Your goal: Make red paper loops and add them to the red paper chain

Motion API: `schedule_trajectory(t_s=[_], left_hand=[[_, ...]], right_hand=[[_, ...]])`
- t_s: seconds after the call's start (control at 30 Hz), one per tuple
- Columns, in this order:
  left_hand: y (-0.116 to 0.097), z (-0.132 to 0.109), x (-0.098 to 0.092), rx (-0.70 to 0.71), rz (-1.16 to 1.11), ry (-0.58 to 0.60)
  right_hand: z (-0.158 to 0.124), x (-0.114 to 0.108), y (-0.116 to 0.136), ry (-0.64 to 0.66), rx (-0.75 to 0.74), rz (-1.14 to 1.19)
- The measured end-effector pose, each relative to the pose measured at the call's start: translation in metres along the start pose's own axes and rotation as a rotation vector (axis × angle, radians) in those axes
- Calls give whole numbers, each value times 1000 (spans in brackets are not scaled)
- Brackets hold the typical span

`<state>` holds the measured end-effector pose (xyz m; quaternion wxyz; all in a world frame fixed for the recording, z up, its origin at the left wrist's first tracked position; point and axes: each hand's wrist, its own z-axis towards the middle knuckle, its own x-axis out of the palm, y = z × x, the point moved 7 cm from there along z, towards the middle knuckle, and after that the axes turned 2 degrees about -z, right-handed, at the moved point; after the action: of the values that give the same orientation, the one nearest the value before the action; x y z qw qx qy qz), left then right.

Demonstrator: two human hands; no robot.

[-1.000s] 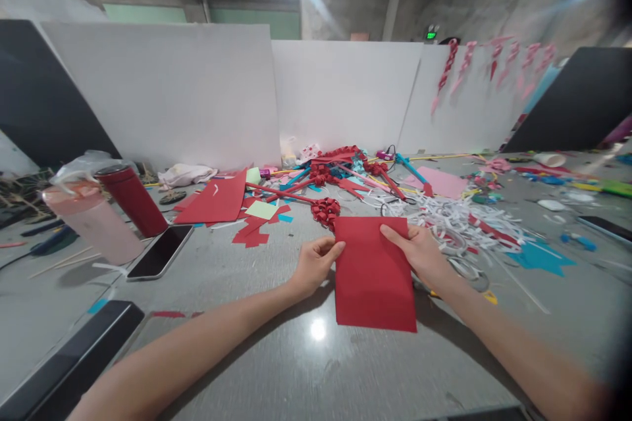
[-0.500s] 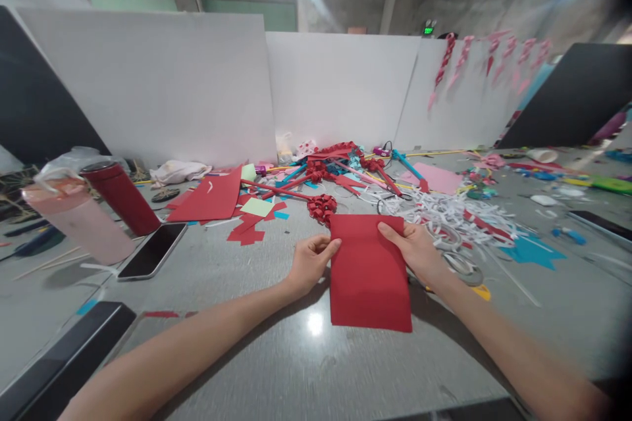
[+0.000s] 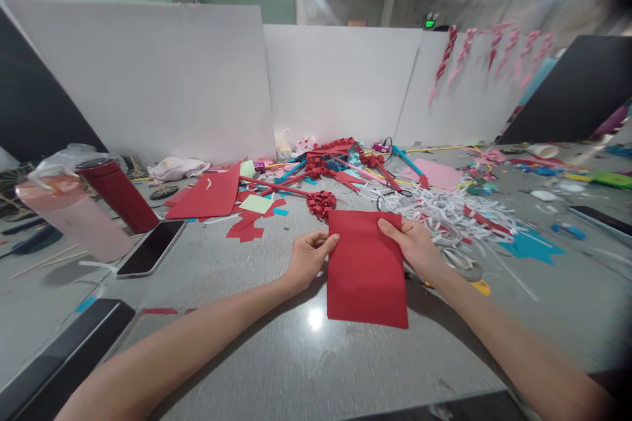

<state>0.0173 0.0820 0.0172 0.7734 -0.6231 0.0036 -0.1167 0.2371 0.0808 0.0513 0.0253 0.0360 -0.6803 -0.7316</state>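
The person is holding a red sheet of paper (image 3: 366, 270) by its far corners, its near edge reaching down toward the grey table (image 3: 237, 289). The left hand (image 3: 306, 256) is pinching the upper left edge, thumb on top, and the right hand (image 3: 417, 247) is pinching the upper right corner the same way; both grips are pressed onto the sheet.

It is looking like light, thin card: stiff enough to stay flat between two pinches, though likely to crease or tear if gripped hard. The edges and corners are seeming the sensible places to take hold, since the smooth face offers little purchase.

As for containers, a pink bottle (image 3: 74, 220) with a clear lid is standing at the left, tinted so its contents cannot be made out, and a closed red flask (image 3: 118, 194) is standing just beside it. A dark phone (image 3: 151, 248) is lying near them. Beyond the sheet, a red paper rosette (image 3: 320, 202) and white paper shreds (image 3: 444, 210) are cluttering the table.
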Motion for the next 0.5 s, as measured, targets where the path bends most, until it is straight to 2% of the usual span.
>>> schedule_trajectory(t_s=[0.27,0.5], left_hand=[[-2,0,0,-26,-4,-14],[7,0,0,-86,-7,2]], right_hand=[[-2,2,1,14,10,-11],[1,-10,5,-143,-67,-43]])
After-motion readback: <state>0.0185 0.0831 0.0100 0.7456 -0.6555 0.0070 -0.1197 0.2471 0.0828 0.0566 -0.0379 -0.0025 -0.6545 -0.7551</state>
